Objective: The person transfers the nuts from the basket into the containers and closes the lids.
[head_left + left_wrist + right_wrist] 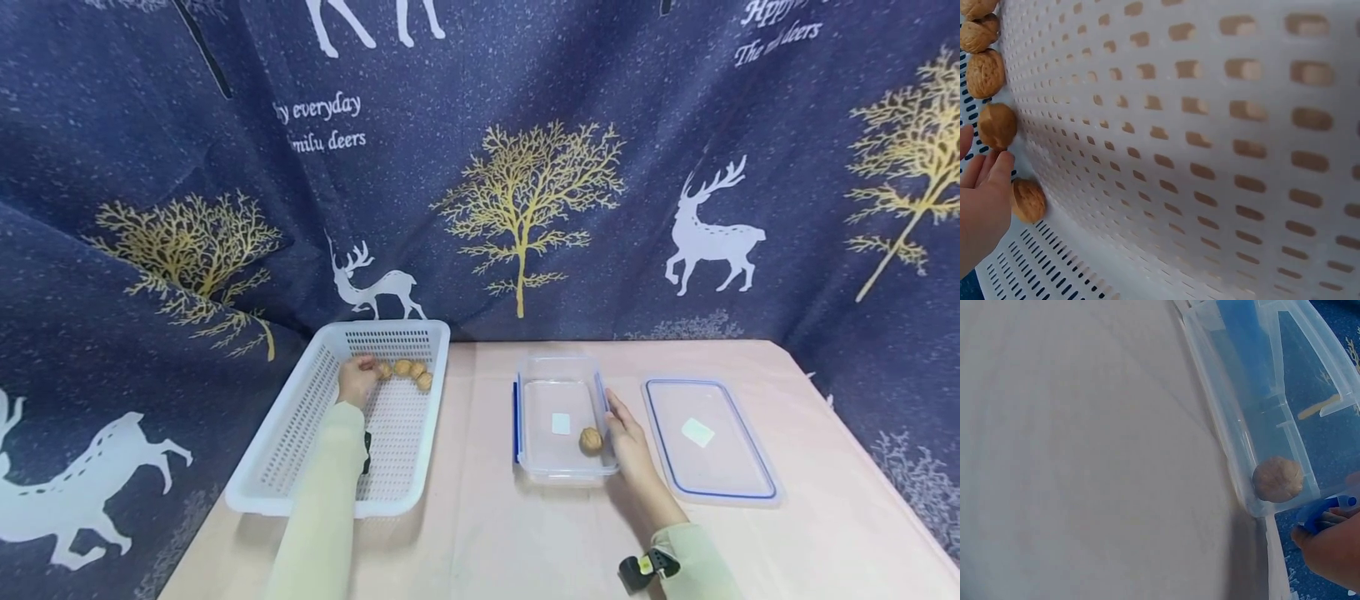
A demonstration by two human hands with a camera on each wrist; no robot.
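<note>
In the head view my left hand (358, 381) reaches into the white perforated basket (437, 417), beside a row of walnuts (402, 367) at its far end. The left wrist view shows its fingertips touching one walnut (997, 125), with another walnut (1028, 200) just past the fingers. My right hand (632, 442) holds the right side of a clear plastic food container (555, 477), at its blue latch (1317, 515). A single walnut (591, 440) lies inside the container, in the near right corner. Part of the right hand's fingers is out of frame in the right wrist view.
A clear lid (712, 467) with a blue seal lies flat to the right of the container. Pink cloth (480, 533) covers the table. Behind it hangs a dark blue curtain (600, 317) with deer and trees.
</note>
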